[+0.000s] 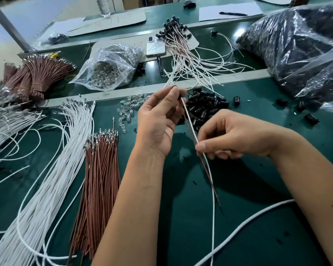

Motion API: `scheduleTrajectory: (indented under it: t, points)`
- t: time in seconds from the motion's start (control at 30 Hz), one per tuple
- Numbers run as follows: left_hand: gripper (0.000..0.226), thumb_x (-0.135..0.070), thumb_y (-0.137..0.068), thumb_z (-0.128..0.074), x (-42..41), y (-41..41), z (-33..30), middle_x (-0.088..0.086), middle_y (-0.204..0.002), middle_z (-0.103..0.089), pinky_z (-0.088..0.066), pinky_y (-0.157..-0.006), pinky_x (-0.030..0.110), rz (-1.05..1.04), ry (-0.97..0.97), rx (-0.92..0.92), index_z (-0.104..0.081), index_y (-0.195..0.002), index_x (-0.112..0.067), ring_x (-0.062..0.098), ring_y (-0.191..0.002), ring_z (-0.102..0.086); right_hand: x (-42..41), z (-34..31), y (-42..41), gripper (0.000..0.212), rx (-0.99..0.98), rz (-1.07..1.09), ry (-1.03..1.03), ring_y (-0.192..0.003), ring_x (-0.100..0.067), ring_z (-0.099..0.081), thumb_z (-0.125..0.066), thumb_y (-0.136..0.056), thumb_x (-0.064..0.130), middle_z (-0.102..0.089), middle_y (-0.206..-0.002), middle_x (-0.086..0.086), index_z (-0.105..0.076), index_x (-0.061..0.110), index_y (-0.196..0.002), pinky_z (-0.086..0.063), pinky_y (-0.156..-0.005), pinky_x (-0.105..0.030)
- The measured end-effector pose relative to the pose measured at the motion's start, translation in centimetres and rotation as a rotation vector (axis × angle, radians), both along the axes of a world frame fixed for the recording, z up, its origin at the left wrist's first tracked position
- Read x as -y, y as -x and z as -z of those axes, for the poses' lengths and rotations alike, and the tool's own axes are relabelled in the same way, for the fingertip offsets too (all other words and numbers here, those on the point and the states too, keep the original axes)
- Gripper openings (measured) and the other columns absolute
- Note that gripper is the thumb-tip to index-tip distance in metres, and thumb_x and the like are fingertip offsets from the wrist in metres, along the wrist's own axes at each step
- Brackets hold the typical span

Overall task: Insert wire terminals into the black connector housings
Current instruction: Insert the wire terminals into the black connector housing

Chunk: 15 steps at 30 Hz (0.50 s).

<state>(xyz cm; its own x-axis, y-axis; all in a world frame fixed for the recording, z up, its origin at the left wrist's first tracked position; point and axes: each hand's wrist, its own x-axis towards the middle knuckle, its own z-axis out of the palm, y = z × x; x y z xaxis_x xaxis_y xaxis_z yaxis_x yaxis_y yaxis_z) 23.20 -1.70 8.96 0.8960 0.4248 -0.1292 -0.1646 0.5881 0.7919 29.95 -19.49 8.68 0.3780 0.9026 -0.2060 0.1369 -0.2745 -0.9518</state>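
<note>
At nine o'clock a loose sheaf of white wires fans across the green bench, and just right of it, toward seven o'clock, lies a flat bundle of brown wires, its metal terminals all pointing away from the person. A clear bag of small parts sits at eleven o'clock.

Near the centre, the left hand is raised, its thumb and fingertips pinched together on a small black housing at their tips. From it a white wire and a brown wire run down toward five o'clock. The right hand pinches both of these wires partway down their length, fingers curled round them.

The wires look light and limp, so a grip close to the terminal end should steer best; held far back they would likely buckle. The terminals seem thin and easily bent.

A heap of black housings lies at one o'clock, just beyond the hands. Finished assemblies pile up at twelve o'clock, and large bags of dark parts fill two o'clock.

The left fingers hide most of the held housing, so whether either terminal is fully seated cannot be told.
</note>
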Motion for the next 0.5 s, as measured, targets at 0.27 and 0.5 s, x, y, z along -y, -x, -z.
scheduleTrajectory:
  t: [0.27,0.5]
  points:
    - [0.008,0.0,-0.088,-0.07,0.9,0.2,0.0,0.012,-0.086,-0.075,-0.054,-0.063,0.021,0.028,-0.142,0.019,-0.068,-0.091,-0.007,0.013,-0.066,-0.065,-1.2,0.3,0.1,0.031,-0.005,0.349,-0.22,-0.047,-0.009,-0.048,-0.073,-0.082,0.041,-0.059,-0.064,-0.009,-0.08,0.011,-0.083,-0.028,-0.036,-0.017]
    - [0.01,-0.001,-0.086,-0.071,0.2,0.2,0.1,0.011,-0.088,-0.076,-0.055,-0.07,0.02,-0.032,-0.108,0.038,-0.07,-0.092,-0.009,0.015,-0.076,-0.069,-0.9,0.7,0.1,0.026,0.061,0.218,-0.075,-0.049,-0.007,-0.052,-0.073,-0.09,0.035,-0.062,-0.061,0.0,-0.081,0.01,-0.091,-0.035,-0.037,-0.018]
